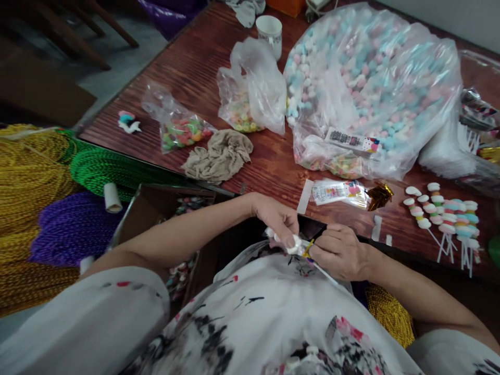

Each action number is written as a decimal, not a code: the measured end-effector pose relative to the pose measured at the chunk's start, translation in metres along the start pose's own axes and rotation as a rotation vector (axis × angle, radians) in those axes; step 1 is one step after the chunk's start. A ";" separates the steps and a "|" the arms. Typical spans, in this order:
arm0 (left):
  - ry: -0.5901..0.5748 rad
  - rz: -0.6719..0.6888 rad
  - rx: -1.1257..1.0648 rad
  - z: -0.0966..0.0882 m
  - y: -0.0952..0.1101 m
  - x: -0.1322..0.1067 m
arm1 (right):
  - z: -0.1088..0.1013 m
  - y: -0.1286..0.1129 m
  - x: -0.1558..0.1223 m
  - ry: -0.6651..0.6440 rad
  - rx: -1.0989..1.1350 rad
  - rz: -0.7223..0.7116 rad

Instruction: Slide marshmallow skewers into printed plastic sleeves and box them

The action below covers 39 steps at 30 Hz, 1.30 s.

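Close against my body, my left hand (276,216) pinches a candy skewer (294,244) of white and pale marshmallows, which seems to be in a clear wrapper. Its white stick (326,273) sticks out below my right hand (339,251). The fingers of my right hand are closed at the wrapper's neck on a narrow gold tie (308,248); the fingertips are partly hidden. On the table edge in front lie printed clear wrappers (338,192) beside a bunch of gold ties (379,197). Several marshmallow skewers (449,216) lie to the right.
A big clear bag of marshmallows (375,78) fills the table's back right. Left of it are small bags of gummies (183,130), a crumpled cloth (221,156) and a mug (269,34). An open carton (156,203) and bundles of gold cord (31,182) stand below, left.
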State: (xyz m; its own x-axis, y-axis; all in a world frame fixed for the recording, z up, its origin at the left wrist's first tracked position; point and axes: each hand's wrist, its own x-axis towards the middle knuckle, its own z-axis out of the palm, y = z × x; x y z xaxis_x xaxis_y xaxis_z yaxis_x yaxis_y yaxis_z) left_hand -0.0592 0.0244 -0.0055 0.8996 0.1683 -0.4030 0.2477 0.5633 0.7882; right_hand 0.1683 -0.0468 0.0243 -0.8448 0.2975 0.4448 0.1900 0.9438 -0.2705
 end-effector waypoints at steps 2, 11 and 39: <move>0.059 0.013 0.031 -0.007 0.008 -0.008 | -0.001 0.000 0.000 0.003 0.086 0.048; -0.194 -0.038 -0.014 0.025 0.002 -0.003 | 0.004 -0.009 -0.010 0.037 0.124 0.101; 0.776 0.476 0.318 0.066 -0.056 0.029 | 0.071 -0.024 -0.013 0.516 0.639 1.064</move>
State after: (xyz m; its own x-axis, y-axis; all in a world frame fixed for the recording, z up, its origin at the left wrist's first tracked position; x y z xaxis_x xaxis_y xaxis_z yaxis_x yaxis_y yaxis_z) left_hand -0.0234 -0.0556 -0.0307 0.4708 0.8748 -0.1140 0.1071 0.0717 0.9917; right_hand 0.1393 -0.0833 -0.0359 -0.1235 0.9923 0.0011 0.2471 0.0318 -0.9685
